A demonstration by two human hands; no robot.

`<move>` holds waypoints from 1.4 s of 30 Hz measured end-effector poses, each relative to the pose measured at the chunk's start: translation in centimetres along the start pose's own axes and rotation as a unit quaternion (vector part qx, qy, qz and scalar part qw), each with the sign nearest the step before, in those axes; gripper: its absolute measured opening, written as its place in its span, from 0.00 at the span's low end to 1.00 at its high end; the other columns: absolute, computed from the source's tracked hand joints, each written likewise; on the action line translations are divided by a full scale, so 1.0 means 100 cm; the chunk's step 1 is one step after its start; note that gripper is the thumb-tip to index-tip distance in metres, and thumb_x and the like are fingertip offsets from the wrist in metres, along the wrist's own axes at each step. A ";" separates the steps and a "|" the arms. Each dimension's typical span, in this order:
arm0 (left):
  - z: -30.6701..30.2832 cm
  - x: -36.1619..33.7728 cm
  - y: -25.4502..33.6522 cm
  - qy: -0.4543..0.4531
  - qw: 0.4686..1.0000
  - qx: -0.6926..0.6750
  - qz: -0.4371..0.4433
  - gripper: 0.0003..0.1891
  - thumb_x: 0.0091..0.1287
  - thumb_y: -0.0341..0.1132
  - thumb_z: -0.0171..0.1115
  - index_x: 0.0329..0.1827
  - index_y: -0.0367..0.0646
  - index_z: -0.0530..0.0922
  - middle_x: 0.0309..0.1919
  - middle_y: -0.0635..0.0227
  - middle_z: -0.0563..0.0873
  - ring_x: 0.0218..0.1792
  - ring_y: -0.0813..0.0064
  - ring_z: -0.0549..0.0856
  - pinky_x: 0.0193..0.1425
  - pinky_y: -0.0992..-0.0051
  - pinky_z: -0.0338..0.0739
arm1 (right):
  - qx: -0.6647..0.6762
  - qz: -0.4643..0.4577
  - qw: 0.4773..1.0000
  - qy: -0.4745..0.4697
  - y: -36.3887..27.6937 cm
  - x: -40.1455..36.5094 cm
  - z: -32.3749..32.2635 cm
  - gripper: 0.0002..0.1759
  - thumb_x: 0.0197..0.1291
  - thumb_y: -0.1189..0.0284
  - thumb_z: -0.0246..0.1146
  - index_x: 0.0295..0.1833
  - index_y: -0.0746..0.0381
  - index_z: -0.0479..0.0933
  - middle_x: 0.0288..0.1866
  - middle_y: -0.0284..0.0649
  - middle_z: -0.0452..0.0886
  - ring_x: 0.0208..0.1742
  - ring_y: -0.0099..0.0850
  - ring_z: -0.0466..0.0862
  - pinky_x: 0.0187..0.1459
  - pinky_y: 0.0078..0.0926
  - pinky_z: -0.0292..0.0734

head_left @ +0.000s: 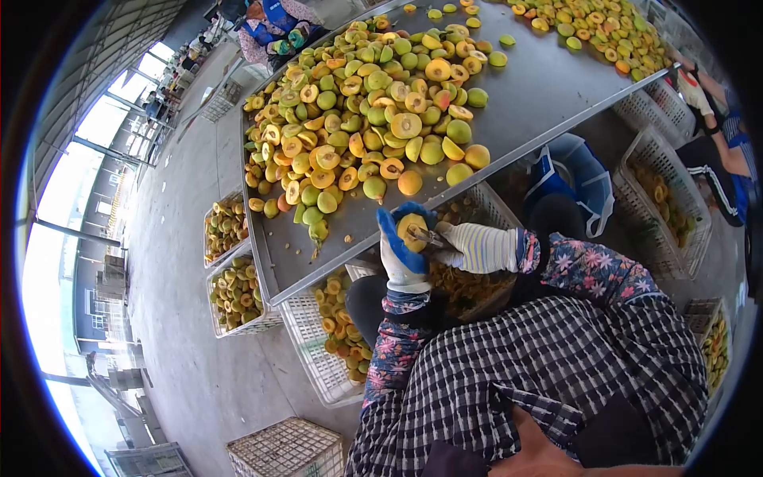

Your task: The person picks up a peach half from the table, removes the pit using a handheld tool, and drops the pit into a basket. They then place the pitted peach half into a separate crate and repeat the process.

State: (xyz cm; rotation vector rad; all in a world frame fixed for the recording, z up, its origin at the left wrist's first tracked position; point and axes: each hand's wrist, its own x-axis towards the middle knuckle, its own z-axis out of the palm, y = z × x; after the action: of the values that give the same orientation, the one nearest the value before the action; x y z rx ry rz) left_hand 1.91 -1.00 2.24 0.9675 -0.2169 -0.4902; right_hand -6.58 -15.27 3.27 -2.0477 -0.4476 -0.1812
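Note:
My left hand point(403, 266), in a white glove with blue-coated fingers, is closed around a cut yellow peach point(412, 231), its cut face up. My right hand point(482, 248), in a striped knit glove, grips a metal hand tool point(430, 238) whose tip meets the peach; its exact shape is partly hidden by the fingers. Both hands are just off the near edge of a metal table point(524, 103). On that table lies a large heap of halved and whole green-yellow peaches point(373, 103). Below my hands, a crate point(469, 294) holds brownish-yellow scraps.
White plastic crates of peach halves stand left of my knees point(318, 350) and under the table corner point(236, 294). A blue bucket point(584, 183) stands to the right. Co-workers are at the far side point(278, 28) and at right point(719, 135). An upturned crate point(286, 449) lies on the floor.

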 end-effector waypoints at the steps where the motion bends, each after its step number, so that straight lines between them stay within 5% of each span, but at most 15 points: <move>1: 0.006 -0.001 -0.001 0.024 0.997 -0.061 -0.035 0.24 0.78 0.52 0.42 0.50 0.38 0.76 0.42 0.60 0.84 0.43 0.63 0.84 0.52 0.67 0.80 | -0.031 0.146 0.987 -0.057 0.001 -0.004 -0.007 0.12 0.69 0.69 0.56 0.53 0.63 0.70 0.41 0.49 0.82 0.44 0.49 0.82 0.46 0.34 0.78; 4: 0.011 0.001 0.001 0.067 0.982 -0.158 -0.080 0.23 0.77 0.53 0.46 0.45 0.39 0.78 0.38 0.60 0.84 0.42 0.60 0.84 0.52 0.62 0.80 | -0.182 0.192 0.953 -0.144 -0.012 0.002 -0.020 0.14 0.66 0.69 0.59 0.54 0.64 0.70 0.40 0.49 0.82 0.43 0.50 0.82 0.45 0.36 0.78; 5: 0.012 0.001 0.001 0.066 0.982 -0.163 -0.073 0.23 0.77 0.53 0.46 0.44 0.39 0.78 0.38 0.60 0.84 0.41 0.60 0.84 0.52 0.62 0.80 | -0.163 0.227 0.948 -0.150 -0.016 0.003 -0.014 0.15 0.66 0.69 0.59 0.54 0.65 0.69 0.42 0.49 0.81 0.45 0.45 0.82 0.48 0.35 0.78; 10: -0.001 0.000 -0.009 0.054 0.992 -0.114 -0.013 0.23 0.76 0.53 0.48 0.46 0.38 0.77 0.39 0.59 0.84 0.42 0.58 0.84 0.55 0.55 0.79 | 0.023 0.065 0.993 -0.099 0.050 -0.011 0.041 0.17 0.67 0.72 0.58 0.59 0.67 0.69 0.52 0.49 0.80 0.55 0.42 0.79 0.59 0.33 0.72; 12: 0.004 -0.004 -0.009 0.050 0.995 -0.088 0.009 0.24 0.76 0.53 0.48 0.45 0.38 0.78 0.39 0.58 0.84 0.42 0.58 0.84 0.57 0.56 0.79 | 0.140 0.130 0.979 -0.068 -0.001 -0.007 0.007 0.17 0.68 0.72 0.58 0.59 0.67 0.70 0.53 0.50 0.80 0.56 0.44 0.79 0.60 0.34 0.71; 16: -0.008 0.003 -0.007 0.018 0.997 -0.021 -0.067 0.25 0.76 0.53 0.48 0.44 0.36 0.78 0.42 0.57 0.85 0.43 0.57 0.84 0.58 0.57 0.78 | 0.079 0.063 0.988 -0.113 0.031 -0.007 0.000 0.18 0.69 0.69 0.56 0.59 0.68 0.70 0.53 0.53 0.80 0.55 0.46 0.80 0.57 0.35 0.73; 21: 0.007 0.002 0.000 0.075 0.986 -0.110 -0.101 0.25 0.74 0.56 0.51 0.40 0.37 0.77 0.39 0.58 0.84 0.41 0.55 0.84 0.53 0.56 0.80 | -0.096 0.227 0.960 -0.131 -0.008 0.000 -0.015 0.21 0.70 0.63 0.56 0.60 0.66 0.71 0.48 0.55 0.81 0.52 0.51 0.81 0.53 0.37 0.75; 24: 0.010 0.004 -0.005 0.107 0.990 -0.073 -0.053 0.24 0.73 0.56 0.53 0.38 0.39 0.76 0.34 0.60 0.82 0.36 0.55 0.85 0.45 0.56 0.82 | 0.081 0.063 0.994 0.032 0.000 0.002 0.015 0.20 0.69 0.59 0.57 0.55 0.65 0.72 0.42 0.54 0.83 0.47 0.53 0.82 0.49 0.40 0.76; 26: 0.009 0.003 -0.006 0.083 0.994 -0.061 -0.042 0.24 0.73 0.56 0.53 0.37 0.39 0.76 0.32 0.60 0.82 0.35 0.56 0.85 0.42 0.57 0.83 | 0.262 0.286 0.918 -0.084 -0.025 -0.003 -0.011 0.19 0.69 0.57 0.57 0.50 0.64 0.73 0.30 0.44 0.80 0.29 0.40 0.81 0.32 0.33 0.77; 28: 0.012 0.004 -0.004 0.077 0.992 -0.057 -0.079 0.25 0.76 0.54 0.49 0.38 0.37 0.76 0.30 0.60 0.83 0.33 0.60 0.86 0.40 0.62 0.84 | 0.343 0.346 0.863 -0.130 -0.010 -0.007 -0.008 0.19 0.70 0.56 0.57 0.49 0.63 0.73 0.27 0.37 0.76 0.21 0.30 0.77 0.24 0.27 0.73; 29: 0.013 0.005 -0.002 0.074 0.991 -0.055 -0.098 0.26 0.77 0.54 0.47 0.38 0.35 0.76 0.29 0.60 0.83 0.32 0.62 0.86 0.39 0.65 0.84 | 0.353 0.344 0.863 -0.115 -0.014 -0.008 -0.007 0.17 0.70 0.56 0.56 0.47 0.61 0.73 0.24 0.31 0.70 0.16 0.21 0.69 0.17 0.20 0.66; 32: 0.011 0.007 -0.001 0.023 0.996 0.054 -0.073 0.25 0.79 0.52 0.43 0.40 0.35 0.75 0.29 0.63 0.82 0.32 0.63 0.87 0.40 0.65 0.84 | 0.333 0.338 0.876 -0.081 -0.030 -0.007 -0.010 0.16 0.71 0.56 0.56 0.43 0.57 0.72 0.22 0.28 0.68 0.15 0.21 0.67 0.17 0.21 0.63; 35: 0.010 0.007 -0.011 0.030 0.994 0.086 0.055 0.25 0.79 0.51 0.41 0.41 0.34 0.75 0.30 0.63 0.83 0.32 0.64 0.87 0.41 0.66 0.84 | 0.614 0.374 0.683 -0.131 -0.014 -0.009 -0.007 0.14 0.71 0.55 0.56 0.41 0.54 0.71 0.19 0.25 0.64 0.14 0.19 0.63 0.16 0.19 0.58; 38: 0.013 0.011 -0.007 0.013 0.999 0.029 -0.014 0.23 0.78 0.50 0.45 0.42 0.36 0.75 0.30 0.63 0.83 0.33 0.64 0.86 0.40 0.63 0.84 | 0.642 0.367 0.659 -0.137 -0.007 -0.012 -0.009 0.13 0.72 0.55 0.56 0.38 0.51 0.69 0.18 0.23 0.61 0.14 0.17 0.59 0.16 0.18 0.53; 42: -0.002 0.026 -0.022 0.078 0.976 -0.142 -0.146 0.22 0.72 0.54 0.57 0.36 0.42 0.77 0.31 0.62 0.81 0.34 0.58 0.84 0.43 0.56 0.83 | 0.508 0.369 0.770 -0.110 -0.016 -0.018 -0.015 0.14 0.70 0.53 0.58 0.42 0.53 0.72 0.20 0.24 0.64 0.15 0.17 0.63 0.16 0.17 0.57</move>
State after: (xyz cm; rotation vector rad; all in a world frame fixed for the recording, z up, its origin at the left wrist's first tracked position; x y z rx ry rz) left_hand 3.55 -3.15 0.22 0.7542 0.1386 -0.6910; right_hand -8.74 -16.30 4.73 -1.0130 0.1648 0.6651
